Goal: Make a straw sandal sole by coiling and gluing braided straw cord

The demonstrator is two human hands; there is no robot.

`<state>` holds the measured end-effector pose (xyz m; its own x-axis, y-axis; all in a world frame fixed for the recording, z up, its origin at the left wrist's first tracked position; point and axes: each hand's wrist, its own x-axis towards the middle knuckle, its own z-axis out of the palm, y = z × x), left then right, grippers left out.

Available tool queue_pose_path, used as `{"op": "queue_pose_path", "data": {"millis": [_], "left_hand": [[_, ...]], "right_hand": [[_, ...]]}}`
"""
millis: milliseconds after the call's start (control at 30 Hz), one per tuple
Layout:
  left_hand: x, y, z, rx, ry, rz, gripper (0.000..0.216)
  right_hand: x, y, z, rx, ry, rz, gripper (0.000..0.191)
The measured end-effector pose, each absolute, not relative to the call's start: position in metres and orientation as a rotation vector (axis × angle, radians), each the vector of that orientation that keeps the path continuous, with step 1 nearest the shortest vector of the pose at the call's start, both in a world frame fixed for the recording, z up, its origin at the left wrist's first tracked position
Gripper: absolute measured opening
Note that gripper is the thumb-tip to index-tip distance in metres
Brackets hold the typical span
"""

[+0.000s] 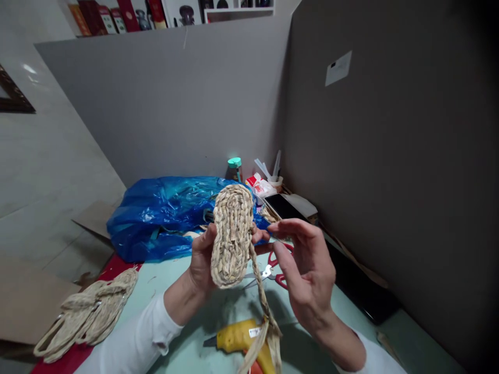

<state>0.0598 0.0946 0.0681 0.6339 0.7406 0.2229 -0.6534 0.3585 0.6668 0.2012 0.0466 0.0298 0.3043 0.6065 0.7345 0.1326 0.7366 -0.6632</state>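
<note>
My left hand [202,257] is closed around a small woven straw sole [232,234], holding it upright in front of me. A braided straw cord [260,291] hangs from the sole's right side down to a loose tuft near the bottom edge. My right hand [306,270] hovers just right of the sole, fingers spread and pointing left, holding nothing. Red-handled scissors [275,270] lie on the green table [183,291] behind the cord. A yellow glue gun [239,337] lies below my hands.
A crumpled blue plastic bag [163,213] fills the table's back. Finished straw sandals [89,311] lie at the left on red cloth. A phone [283,206], a green-capped bottle [234,169] and a cup of sticks [275,174] sit by the grey partition [370,156].
</note>
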Motion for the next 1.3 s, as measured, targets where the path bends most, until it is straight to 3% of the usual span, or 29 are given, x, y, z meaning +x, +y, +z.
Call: {"op": "queue_pose_path", "data": {"millis": [133,367,467,667,900,1300], "left_hand": [[0.064,0.091,0.061,0.745,0.097,0.836,0.053],[0.068,0.085,0.037,0.668,0.134,0.64,0.059],[0.073,0.078,0.034,0.661,0.06,0.574,0.059],[0.08,0.069,0.033,0.672,-0.069,0.5,0.056],[0.08,0.07,0.033,0.679,-0.043,0.52,0.048],[0.07,0.08,0.052,0.662,0.383,0.703,0.039]], "right_hand": [[0.209,0.052,0.037,-0.662,-1.184,0.626,0.024],[0.22,0.055,0.046,-0.437,-1.172,1.395,0.056],[0.221,0.049,0.051,-0.341,-1.167,1.576,0.054],[0.218,0.048,0.053,-0.187,-1.131,1.646,0.067],[0.213,0.052,0.045,-0.117,-1.075,1.655,0.055],[0.231,0.061,0.051,-0.283,-1.061,1.534,0.055]]}}
